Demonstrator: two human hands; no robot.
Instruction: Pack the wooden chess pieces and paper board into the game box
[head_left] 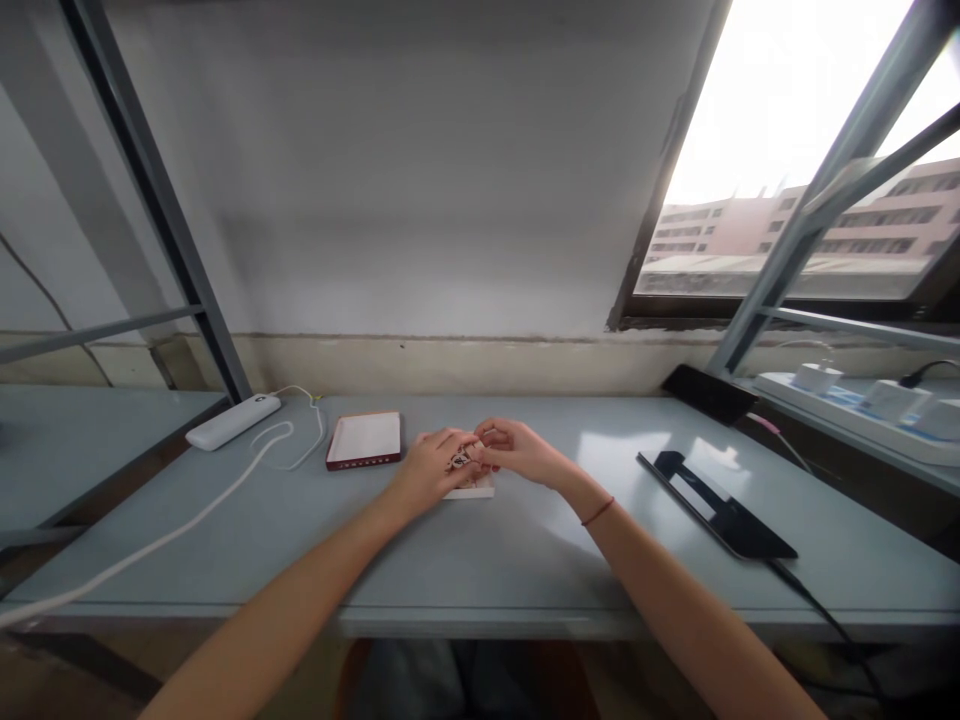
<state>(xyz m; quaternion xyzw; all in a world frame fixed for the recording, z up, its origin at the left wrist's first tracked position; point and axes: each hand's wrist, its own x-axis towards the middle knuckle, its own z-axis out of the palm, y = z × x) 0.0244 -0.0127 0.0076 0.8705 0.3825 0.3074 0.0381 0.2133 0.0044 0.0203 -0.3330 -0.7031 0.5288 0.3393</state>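
A shallow white-edged box lies on the table in front of me, mostly covered by my hands. Inside it shows a small piece with a black pattern, too small to name. My left hand rests over the box's left side, fingers across the top and thumb along the near side, gripping it. From the right, my right hand reaches over the box with fingertips pinched together beside the patterned piece; what they hold is hidden. A dark red box lid, white inside, sits left of my left hand.
On the blue-grey table a white power bank lies at the left, near a long white cable. A black tablet-like device with a cord is at the right. Beyond it stands a white power strip with chargers.
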